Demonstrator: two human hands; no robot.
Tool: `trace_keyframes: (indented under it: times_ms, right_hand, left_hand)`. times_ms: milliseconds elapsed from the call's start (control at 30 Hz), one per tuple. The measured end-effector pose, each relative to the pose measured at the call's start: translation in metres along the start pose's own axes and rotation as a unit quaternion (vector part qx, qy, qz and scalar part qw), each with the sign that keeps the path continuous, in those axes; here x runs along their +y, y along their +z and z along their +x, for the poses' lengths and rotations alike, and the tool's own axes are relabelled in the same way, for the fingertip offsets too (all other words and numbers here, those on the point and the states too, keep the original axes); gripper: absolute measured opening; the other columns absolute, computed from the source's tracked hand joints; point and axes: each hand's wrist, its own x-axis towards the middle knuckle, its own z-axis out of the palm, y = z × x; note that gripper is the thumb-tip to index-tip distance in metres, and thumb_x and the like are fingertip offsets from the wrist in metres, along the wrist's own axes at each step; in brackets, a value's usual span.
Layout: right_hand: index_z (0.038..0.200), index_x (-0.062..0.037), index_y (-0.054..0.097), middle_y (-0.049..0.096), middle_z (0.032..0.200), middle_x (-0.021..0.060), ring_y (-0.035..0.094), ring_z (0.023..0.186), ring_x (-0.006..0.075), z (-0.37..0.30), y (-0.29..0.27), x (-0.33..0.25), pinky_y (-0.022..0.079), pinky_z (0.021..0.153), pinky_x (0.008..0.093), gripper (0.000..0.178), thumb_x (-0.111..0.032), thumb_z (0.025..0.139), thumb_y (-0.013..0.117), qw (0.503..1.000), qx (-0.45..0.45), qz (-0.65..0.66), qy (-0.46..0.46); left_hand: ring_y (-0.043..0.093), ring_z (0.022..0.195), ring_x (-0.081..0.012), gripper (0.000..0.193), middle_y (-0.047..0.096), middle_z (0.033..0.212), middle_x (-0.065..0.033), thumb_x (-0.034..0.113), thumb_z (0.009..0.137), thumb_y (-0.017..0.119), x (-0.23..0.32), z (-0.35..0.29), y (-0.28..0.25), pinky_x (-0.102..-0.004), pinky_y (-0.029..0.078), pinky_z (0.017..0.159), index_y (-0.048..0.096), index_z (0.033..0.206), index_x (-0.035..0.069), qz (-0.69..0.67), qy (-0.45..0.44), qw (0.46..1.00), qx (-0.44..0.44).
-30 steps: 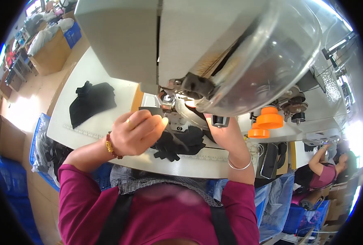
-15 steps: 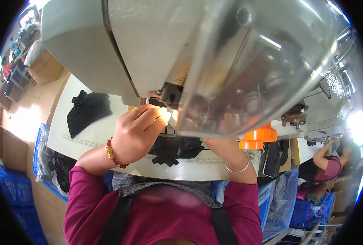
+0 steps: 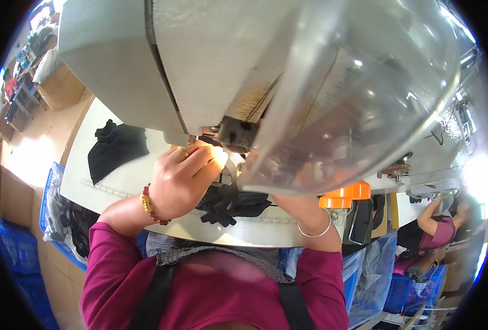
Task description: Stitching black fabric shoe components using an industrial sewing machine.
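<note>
My left hand (image 3: 179,179) is at the working point of a grey sewing machine (image 3: 200,66), under its bright lamp. Its fingers are pressed together at the tips; glare hides what they pinch. My right hand (image 3: 253,161) reaches in from the other side, mostly behind a clear plastic shield (image 3: 359,99), so its fingers are unclear. Between my forearms, black cloth with finger-like ends (image 3: 219,212), like a glove, lies on the white table (image 3: 244,235) near the front edge. Another black cloth piece (image 3: 118,151) rests on the table left of my left hand.
An orange knob-like part (image 3: 345,193) stands beside my right forearm. A phone (image 3: 360,221) lies to its right. Blue crates (image 3: 57,214) with black pieces and plastic bags flank the table. Cardboard boxes (image 3: 60,87) stand at far left. Another person (image 3: 433,228) sits at far right.
The view has shifted slightly, moving the machine head and shield within it. Both hands stay at about the same place by the machine; the black cloth has barely moved.
</note>
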Motion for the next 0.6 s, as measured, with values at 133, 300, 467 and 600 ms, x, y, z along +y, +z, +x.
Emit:
trace_keyframes:
  times_ms: [133, 300, 467, 600]
  right_hand:
    - [0.112, -0.0050, 0.066, 0.067, 0.107, 0.0088, 0.064, 0.097, 0.0222, -0.006, 0.000, 0.010, 0.051, 0.084, 0.0361, 0.028, -0.012, 0.085, 0.065, 0.997, -0.027, -0.072, -0.005]
    - [0.114, -0.0037, 0.066, 0.068, 0.100, 0.0090, 0.063, 0.086, 0.0214, -0.012, -0.001, 0.015, 0.052, 0.080, 0.0364, 0.030, -0.005, 0.085, 0.063, 0.979, -0.068, -0.194, -0.013]
    - [0.116, -0.0024, 0.066, 0.069, 0.094, 0.0091, 0.063, 0.075, 0.0207, -0.018, -0.001, 0.023, 0.053, 0.076, 0.0367, 0.031, 0.001, 0.085, 0.062, 0.944, -0.102, -0.313, -0.021]
    - [0.110, -0.0042, 0.069, 0.069, 0.090, 0.0086, 0.062, 0.071, 0.0200, -0.021, 0.005, 0.034, 0.052, 0.070, 0.0358, 0.027, -0.001, 0.083, 0.064, 0.916, -0.041, -0.377, -0.131]
  left_hand:
    - [0.058, 0.068, -0.0171, 0.024, 0.059, 0.084, -0.0038, 0.008, 0.064, 0.064, 0.000, 0.002, 0.000, -0.0283, 0.045, 0.052, 0.067, 0.088, 0.004, 0.006, 0.006, 1.000, 0.016]
    - [0.054, 0.063, -0.0170, 0.021, 0.056, 0.082, -0.0039, 0.010, 0.062, 0.064, -0.004, -0.003, 0.003, -0.0278, 0.043, 0.049, 0.064, 0.082, 0.005, -0.003, 0.017, 1.000, 0.010]
    - [0.050, 0.057, -0.0156, 0.021, 0.055, 0.080, -0.0021, 0.011, 0.059, 0.064, -0.006, 0.001, -0.003, -0.0278, 0.040, 0.046, 0.062, 0.080, 0.007, 0.009, 0.008, 1.000, -0.009]
    - [0.049, 0.056, -0.0150, 0.021, 0.055, 0.080, -0.0005, 0.011, 0.059, 0.064, -0.005, 0.002, -0.003, -0.0283, 0.039, 0.046, 0.062, 0.080, 0.009, -0.012, -0.006, 1.000, -0.018]
